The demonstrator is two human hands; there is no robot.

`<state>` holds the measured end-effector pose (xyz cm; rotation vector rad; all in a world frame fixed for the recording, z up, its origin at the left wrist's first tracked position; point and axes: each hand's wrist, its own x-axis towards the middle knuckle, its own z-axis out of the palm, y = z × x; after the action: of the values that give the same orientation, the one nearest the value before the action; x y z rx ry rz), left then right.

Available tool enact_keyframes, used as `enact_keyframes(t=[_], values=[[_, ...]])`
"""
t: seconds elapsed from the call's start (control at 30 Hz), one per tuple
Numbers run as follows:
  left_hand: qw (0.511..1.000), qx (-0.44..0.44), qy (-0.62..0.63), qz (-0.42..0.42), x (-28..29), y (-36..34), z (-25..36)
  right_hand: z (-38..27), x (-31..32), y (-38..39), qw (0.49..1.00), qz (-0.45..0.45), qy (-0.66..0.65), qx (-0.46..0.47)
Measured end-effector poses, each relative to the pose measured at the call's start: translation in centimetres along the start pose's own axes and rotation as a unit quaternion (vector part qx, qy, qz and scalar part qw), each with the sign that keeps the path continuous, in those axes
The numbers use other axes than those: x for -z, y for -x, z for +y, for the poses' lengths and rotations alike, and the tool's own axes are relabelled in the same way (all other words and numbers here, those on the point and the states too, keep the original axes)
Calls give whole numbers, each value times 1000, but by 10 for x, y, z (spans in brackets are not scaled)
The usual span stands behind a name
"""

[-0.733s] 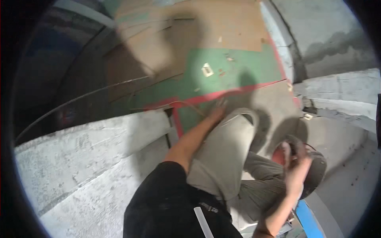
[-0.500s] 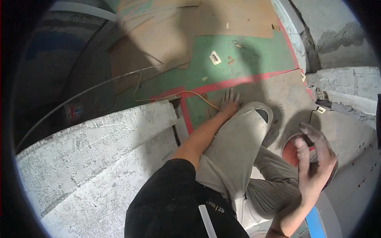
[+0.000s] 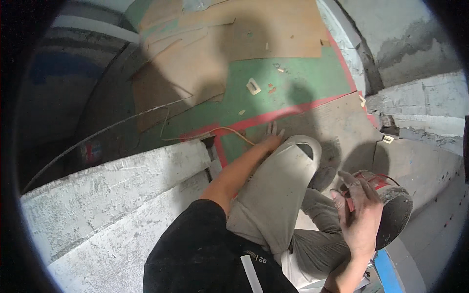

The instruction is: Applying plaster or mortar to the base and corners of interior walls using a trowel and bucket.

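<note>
My left hand (image 3: 271,138) lies on the floor beside my bent knee, fingers spread and nothing in them. My right hand (image 3: 360,210) is raised at the right, its fingers curled with a gap between thumb and forefinger; I see nothing held there. Just behind that hand stands a red and white bucket (image 3: 408,196), its round end dark and smeared with grey. The hand overlaps the bucket, and I cannot tell whether they touch. An orange cord (image 3: 233,131) runs along the floor to my left hand.
A rough whitish concrete block (image 3: 117,180) rises at the left. Brown boards (image 3: 273,29) cover part of the green floor (image 3: 298,78), edged by red tape (image 3: 293,110). Small cream tags (image 3: 253,87) and scraps lie about. Concrete ledges (image 3: 420,100) and a blue strip (image 3: 388,271) are at right.
My right hand has shifted left and down, and more of the bucket shows beside it. My left hand remains on the floor while the whole view has shifted slightly.
</note>
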<state>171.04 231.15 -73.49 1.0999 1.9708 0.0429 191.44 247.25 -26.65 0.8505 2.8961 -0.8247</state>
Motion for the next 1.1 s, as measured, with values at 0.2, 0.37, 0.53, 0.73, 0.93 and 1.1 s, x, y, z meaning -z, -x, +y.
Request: enact_keyframes(t=[0.2, 0.37, 0.53, 0.73, 0.93, 1.1], values=[[999, 26, -14, -24, -8, -12, -47, 3, 7, 0, 998, 41, -28, 41], [997, 28, 40, -64, -15, -14, -6, 16, 14, 7, 995, 24, -58, 79], [996, 39, 28, -69, -4, -11, -17, 12, 8, 6, 992, 18, -72, 101], [996, 30, 34, -71, -4, -15, -13, 3, 10, 4, 995, -43, 37, 82], [996, 28, 39, -71, -10, -13, -15, -3, 5, 6, 984, -135, 43, 104], [996, 30, 43, -68, -12, -10, -13, -5, 4, 8, 987, -113, 50, 100]])
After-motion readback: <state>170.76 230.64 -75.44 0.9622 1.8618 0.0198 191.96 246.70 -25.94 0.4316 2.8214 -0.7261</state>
